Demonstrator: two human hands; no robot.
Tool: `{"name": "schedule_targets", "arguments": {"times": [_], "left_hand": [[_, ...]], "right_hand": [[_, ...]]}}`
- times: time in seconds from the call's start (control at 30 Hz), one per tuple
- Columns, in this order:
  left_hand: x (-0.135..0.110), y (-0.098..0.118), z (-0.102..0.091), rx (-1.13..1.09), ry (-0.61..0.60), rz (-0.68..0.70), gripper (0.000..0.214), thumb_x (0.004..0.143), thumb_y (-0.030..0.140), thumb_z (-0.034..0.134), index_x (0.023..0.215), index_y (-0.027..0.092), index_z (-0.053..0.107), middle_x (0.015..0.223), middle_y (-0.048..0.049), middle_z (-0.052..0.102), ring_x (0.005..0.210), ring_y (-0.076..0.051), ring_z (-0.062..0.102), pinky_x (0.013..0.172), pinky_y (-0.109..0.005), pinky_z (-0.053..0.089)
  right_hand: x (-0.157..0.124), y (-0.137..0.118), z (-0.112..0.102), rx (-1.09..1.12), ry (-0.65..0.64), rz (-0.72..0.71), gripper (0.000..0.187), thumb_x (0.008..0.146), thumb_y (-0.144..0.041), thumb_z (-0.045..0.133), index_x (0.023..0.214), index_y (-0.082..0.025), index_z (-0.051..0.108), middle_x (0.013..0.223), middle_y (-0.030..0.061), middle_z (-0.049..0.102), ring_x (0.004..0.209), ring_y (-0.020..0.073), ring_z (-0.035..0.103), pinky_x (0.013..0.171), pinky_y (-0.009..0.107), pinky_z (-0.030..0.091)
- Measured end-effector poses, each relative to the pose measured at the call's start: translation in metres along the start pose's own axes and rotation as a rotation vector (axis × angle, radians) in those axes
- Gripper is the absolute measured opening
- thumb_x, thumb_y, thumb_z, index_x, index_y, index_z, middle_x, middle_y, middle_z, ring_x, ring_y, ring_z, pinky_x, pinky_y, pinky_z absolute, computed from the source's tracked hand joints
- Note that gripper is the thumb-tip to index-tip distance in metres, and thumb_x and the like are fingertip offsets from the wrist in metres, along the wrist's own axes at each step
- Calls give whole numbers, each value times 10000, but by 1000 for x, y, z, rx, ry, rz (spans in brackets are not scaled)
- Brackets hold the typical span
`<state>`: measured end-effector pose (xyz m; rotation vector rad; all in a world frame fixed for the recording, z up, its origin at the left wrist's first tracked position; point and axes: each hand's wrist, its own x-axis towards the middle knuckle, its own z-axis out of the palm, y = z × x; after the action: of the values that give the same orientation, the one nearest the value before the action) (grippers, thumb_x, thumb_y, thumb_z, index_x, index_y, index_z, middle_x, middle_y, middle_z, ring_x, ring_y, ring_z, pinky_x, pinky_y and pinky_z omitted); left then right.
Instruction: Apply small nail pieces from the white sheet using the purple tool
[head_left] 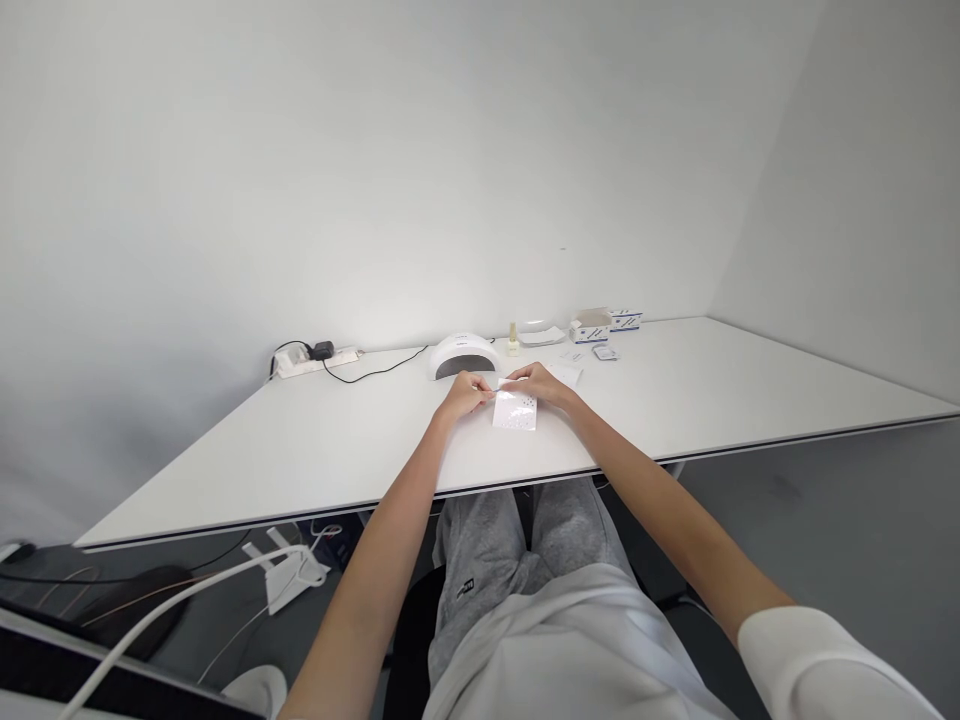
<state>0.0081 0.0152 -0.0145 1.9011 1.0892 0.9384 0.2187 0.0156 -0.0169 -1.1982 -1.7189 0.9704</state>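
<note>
- The white domed lamp (463,356) is set near the back of the table (337,440).
- The dotted white sheet (515,412) is held in front of the lamp, slightly to its right.
- The sheet's upper edge is gripped by the fingers of the right hand (541,384), in front of the lamp and to its right.
- The left hand (463,394) is held directly before the lamp, fingers bent toward the sheet's upper left corner; whether anything is pinched there cannot be told.
- A small bottle (513,347) is placed just right of the lamp.
</note>
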Motion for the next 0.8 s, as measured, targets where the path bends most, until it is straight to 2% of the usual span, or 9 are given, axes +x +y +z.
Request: {"name": "schedule_targets", "arguments": {"times": [0.17,0.3,0.5,0.63,0.8], "left_hand": [[-4,5,0,-27,-62,-81,132,679,168,671,585,144,581,467,14,519,348,-57,385,403,-228,284],[-4,7,0,-54,-93,-100,90,678,183,693,648,141,620,490,7,530,356,-68,417,388,-225,246],[-4,4,-1,-63,-128,-65,139,730,251,669,665,132,636,512,-8,542,357,-69,422,385,-230,237],[-2,3,1,-25,-30,-43,124,711,233,663,645,134,630,505,11,518,370,-59,386,404,-231,269],[0,2,0,-28,120,-2,160,691,256,650,588,146,597,510,15,507,439,-79,412,459,-240,315]], "right_hand": [[4,6,-1,29,-45,-21,316,603,-351,854,818,-133,777,887,102,737,697,158,623,578,235,457],[5,6,-2,49,-68,-29,292,612,-339,848,807,-133,777,876,99,741,695,160,628,567,230,454],[2,3,-3,62,-90,-12,293,623,-357,832,806,-134,782,798,86,736,635,150,605,550,244,435],[-1,-1,-1,72,-58,-13,316,647,-411,812,781,-127,771,760,77,716,634,141,577,554,241,414],[-3,-3,-1,210,-42,-33,382,734,-501,732,883,-150,752,818,54,705,679,128,585,609,234,430]]}}
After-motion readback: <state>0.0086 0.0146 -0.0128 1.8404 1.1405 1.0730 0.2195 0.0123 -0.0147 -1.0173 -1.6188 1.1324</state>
